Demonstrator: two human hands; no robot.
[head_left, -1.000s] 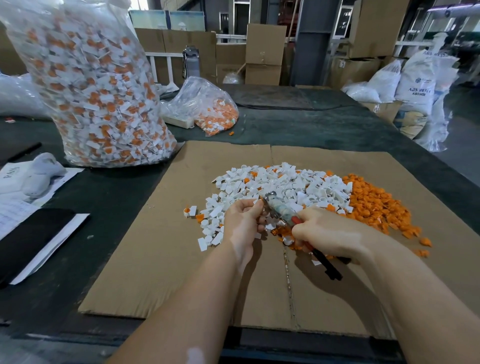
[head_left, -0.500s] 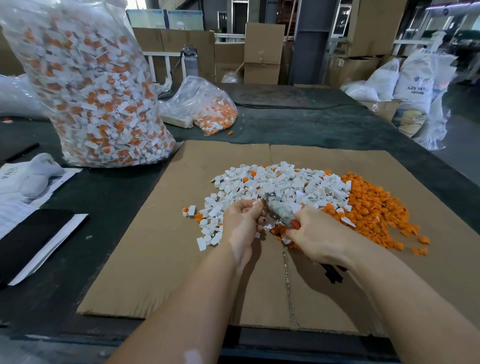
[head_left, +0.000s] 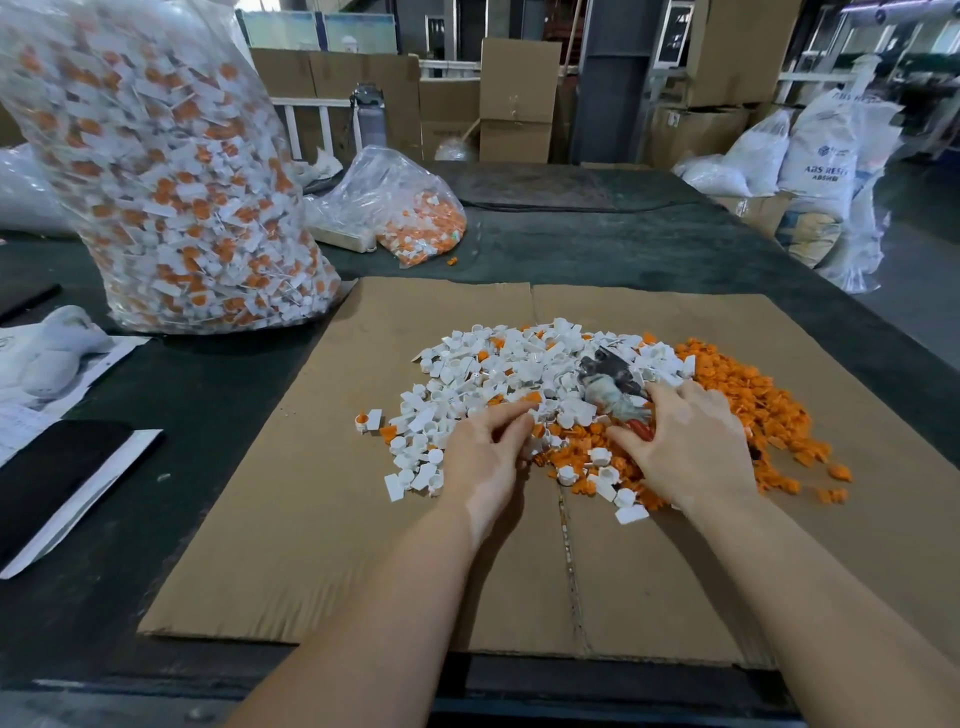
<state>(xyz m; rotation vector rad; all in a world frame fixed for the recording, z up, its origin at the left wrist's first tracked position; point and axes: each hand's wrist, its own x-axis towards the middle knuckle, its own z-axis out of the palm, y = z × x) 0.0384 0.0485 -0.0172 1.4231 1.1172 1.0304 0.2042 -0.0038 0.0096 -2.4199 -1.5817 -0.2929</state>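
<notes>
Pliers (head_left: 608, 376) of grey metal with a red grip lie atop the heap of white plastic caps (head_left: 493, 364), the right hand (head_left: 685, 452) resting spread, nearly straight fingers on the grip. At the heap's near edge the left hand (head_left: 485, 457) curls among caps; whether it pinches one cannot be told.

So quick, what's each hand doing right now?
Left hand: fingertips among the plastic pieces; a pinch cannot be told.
Right hand: open, fingers spread over the taped tool.

Your left hand (head_left: 485, 452) lies palm down, fingers bent, tips drawn together. Your right hand (head_left: 685, 447), just beside it, lies palm down, fingers spread nearly straight.
</notes>
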